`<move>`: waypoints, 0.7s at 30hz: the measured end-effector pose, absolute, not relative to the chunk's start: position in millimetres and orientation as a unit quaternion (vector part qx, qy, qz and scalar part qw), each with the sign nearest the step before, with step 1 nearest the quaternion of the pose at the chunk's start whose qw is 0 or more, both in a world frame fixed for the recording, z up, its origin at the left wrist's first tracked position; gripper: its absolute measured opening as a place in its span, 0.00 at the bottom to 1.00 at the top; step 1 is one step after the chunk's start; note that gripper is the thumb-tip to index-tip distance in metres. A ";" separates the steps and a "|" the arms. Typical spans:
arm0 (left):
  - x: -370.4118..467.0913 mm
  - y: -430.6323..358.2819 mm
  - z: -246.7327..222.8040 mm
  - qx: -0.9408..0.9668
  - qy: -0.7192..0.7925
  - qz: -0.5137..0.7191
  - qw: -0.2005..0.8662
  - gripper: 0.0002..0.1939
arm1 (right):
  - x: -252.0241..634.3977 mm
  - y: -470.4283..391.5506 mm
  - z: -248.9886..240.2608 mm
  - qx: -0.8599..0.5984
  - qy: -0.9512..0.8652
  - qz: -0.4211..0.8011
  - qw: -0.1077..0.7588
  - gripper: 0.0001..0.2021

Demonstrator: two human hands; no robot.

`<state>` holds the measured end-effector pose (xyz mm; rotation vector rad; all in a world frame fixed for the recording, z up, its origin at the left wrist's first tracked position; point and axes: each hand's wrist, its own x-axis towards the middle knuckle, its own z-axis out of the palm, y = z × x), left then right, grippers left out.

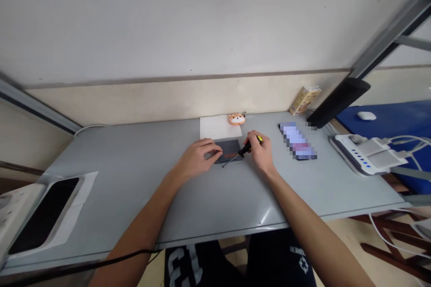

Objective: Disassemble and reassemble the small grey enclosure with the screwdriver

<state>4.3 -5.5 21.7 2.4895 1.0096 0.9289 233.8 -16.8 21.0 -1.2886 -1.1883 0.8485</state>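
A small dark grey box with a row of slots along its near side lies on the grey desk. My left hand is at the box's left end, with thumb and fingertips pinched together by its edge; whether something tiny is between them I cannot make out. My right hand grips a screwdriver by its black and yellow handle. The thin shaft slants down to the left across the box's near right corner, and its tip shows just in front of the box.
Behind the box lie white paper and an orange animal-face case. A phone, a power strip with plugs, and a carton are to the right. At far left, a black-screened device rests on paper; a black cable crosses the front.
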 end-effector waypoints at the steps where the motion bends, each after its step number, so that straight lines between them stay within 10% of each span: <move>1: 5.2 -6.8 22.3 0.861 0.359 0.317 0.172 0.06 | 233.9 -16.6 21.1 -0.547 -0.501 0.360 0.566 0.18; 21: 12.3 -16.5 30.8 0.794 0.417 0.211 0.388 0.08 | 245.0 -8.5 22.8 -0.533 -0.344 0.401 0.661 0.18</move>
